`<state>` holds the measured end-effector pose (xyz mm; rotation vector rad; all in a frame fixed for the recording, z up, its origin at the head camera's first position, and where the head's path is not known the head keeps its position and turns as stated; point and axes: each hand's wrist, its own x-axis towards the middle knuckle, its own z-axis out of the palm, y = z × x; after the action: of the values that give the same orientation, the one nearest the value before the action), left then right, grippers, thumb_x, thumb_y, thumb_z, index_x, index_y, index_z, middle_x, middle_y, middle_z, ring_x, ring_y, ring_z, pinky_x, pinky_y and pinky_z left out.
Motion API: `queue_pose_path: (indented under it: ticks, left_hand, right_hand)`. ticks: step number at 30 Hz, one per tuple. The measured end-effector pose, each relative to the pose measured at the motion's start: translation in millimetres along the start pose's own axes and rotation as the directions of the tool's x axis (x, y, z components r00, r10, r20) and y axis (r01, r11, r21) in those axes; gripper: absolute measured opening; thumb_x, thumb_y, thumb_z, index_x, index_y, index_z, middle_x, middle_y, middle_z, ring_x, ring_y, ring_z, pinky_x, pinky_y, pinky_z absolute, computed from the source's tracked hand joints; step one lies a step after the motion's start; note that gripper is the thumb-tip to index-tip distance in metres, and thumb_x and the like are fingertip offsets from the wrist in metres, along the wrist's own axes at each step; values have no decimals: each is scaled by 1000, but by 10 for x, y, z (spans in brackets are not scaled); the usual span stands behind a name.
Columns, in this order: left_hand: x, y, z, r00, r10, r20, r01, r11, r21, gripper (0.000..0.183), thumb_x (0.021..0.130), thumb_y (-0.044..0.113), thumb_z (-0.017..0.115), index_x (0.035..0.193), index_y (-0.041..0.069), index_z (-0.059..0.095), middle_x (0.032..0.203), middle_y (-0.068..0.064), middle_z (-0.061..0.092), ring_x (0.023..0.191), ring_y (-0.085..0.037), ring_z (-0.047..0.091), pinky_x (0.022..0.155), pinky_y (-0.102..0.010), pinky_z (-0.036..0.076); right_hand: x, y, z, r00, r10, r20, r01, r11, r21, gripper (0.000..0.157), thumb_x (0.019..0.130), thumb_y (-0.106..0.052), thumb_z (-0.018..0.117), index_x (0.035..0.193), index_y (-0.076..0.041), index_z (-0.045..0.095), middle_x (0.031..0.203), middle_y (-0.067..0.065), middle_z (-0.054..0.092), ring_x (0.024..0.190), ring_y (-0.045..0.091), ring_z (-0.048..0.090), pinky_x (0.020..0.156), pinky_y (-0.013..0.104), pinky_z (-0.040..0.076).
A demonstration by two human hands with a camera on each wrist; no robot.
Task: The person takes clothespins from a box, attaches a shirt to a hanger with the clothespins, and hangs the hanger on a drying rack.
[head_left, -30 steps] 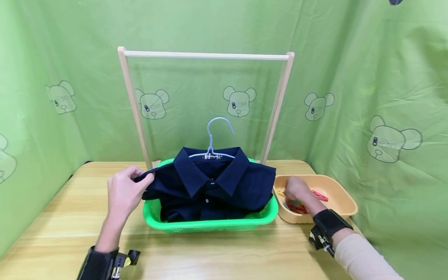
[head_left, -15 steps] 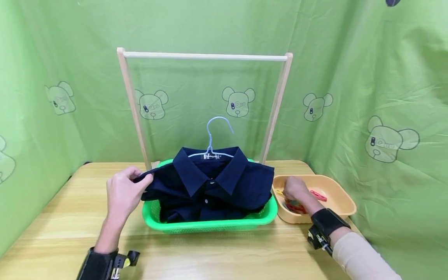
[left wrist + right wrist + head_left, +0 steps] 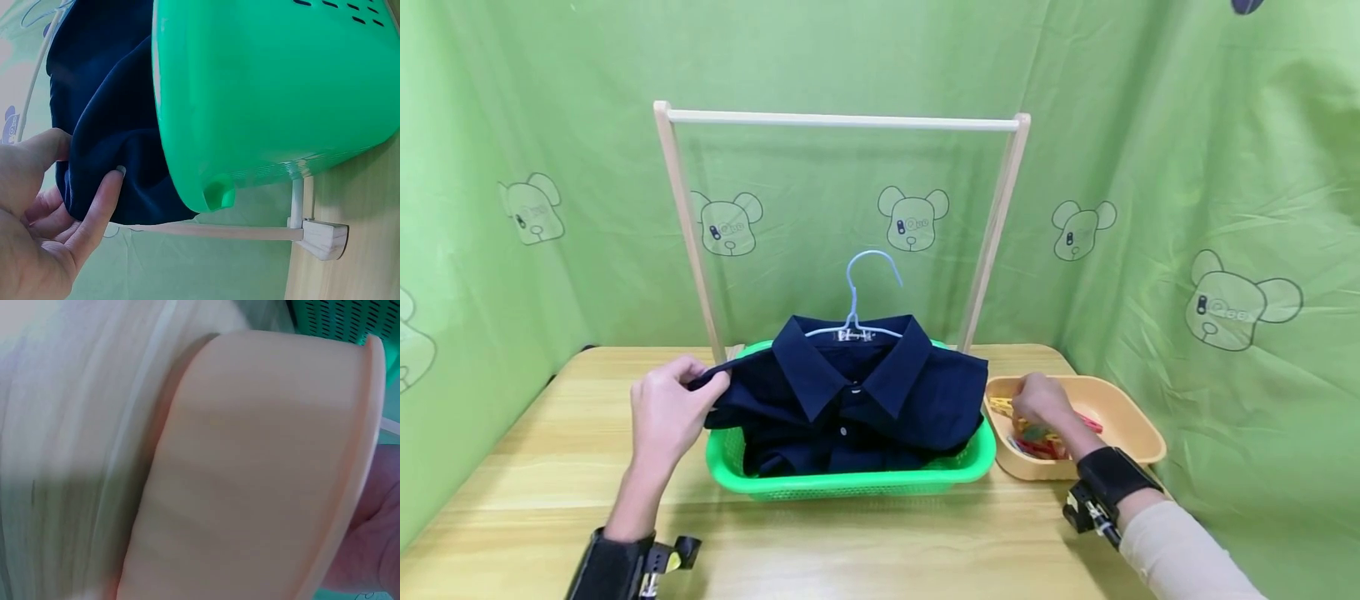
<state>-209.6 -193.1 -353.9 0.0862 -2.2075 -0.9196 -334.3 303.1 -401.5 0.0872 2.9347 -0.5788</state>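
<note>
A navy collared shirt (image 3: 880, 400) lies in and over a green basket (image 3: 850, 482), its collar around a pale blue wire hanger (image 3: 852, 292) whose hook points up. At the shirt's left shoulder end, my left hand (image 3: 673, 408) pinches the fabric; in the left wrist view the thumb and fingers (image 3: 103, 203) are on either side of the cloth. My right hand (image 3: 1045, 404) reaches down into an orange plastic tub (image 3: 1123, 417) among red and yellow clothespins (image 3: 1041, 448). Its fingertips are hidden, and the tub's wall blocks them in the right wrist view.
Behind the basket stands a wooden rack with a white crossbar (image 3: 842, 121) and two slanted posts. Everything rests on a wooden table (image 3: 820, 542). Green curtains (image 3: 820, 50) with bear-head prints surround it.
My right hand has shifted slightly inside the tub, and more yellow clothespins show beside it. My left hand keeps its hold on the shirt.
</note>
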Motion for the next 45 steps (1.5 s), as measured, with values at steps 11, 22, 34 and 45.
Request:
queue_pose_path:
  ticks: [11,22,34,45]
  left_hand:
    - [-23,-20,-13,1000,-8,8,8,1000,1,12,79,19,75,74,8,72,70,-6,73,61,-20,60,63,-28,43]
    - [-3,-9,-24,1000,-8,2,8,1000,2,13,78,19,76,73,8,71,69,-5,72,59,-19,59,62,-26,42]
    - [9,-14,2,1000,-2,-11,2,1000,-11,12,78,19,76,74,8,73,70,-6,72,61,-21,61,63,-26,43]
    - [5,-31,18,1000,14,2,-13,1000,-21,18,81,18,74,65,11,69,59,-2,64,54,-18,52,58,-27,39]
  right_hand:
    - [25,32,-104,1000,-16,19,16,1000,-14,25,87,-11,62,104,8,62,88,16,64,75,23,62,59,28,47]
    - [7,-14,-123,1000,-17,-11,18,999,44,25,95,-24,63,85,-3,53,71,5,53,60,17,55,54,27,43]
    - [-8,-19,-132,999,-5,-37,8,996,85,31,97,-28,64,77,-6,55,63,1,51,55,16,54,51,27,41]
    - [-61,0,-186,998,-13,-61,20,993,116,40,94,-28,68,64,-13,48,53,-5,41,49,14,50,49,26,38]
